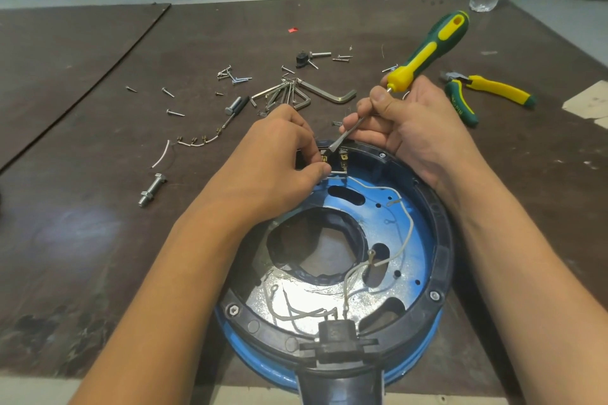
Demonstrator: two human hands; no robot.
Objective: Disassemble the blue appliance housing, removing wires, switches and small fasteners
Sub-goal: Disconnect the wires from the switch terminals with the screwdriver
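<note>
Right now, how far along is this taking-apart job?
Partway. Done: loose screws and a removed wire strip lie on the table. In hand: the right hand holds the screwdriver tip against the terminals at the far rim of the blue housing, while the left hand pinches one. Left: the white wire, the black block at the near rim and the ring bolts are in place.

The housing is bright blue inside, ringed by a black rim and crossed by thin white wires. The screwdriver handle is dark green and yellow, as are the pliers. The worktop is dark brown, mottled with pale scuffs. Loose screws are silver; a scrap near the far edge is red.
</note>
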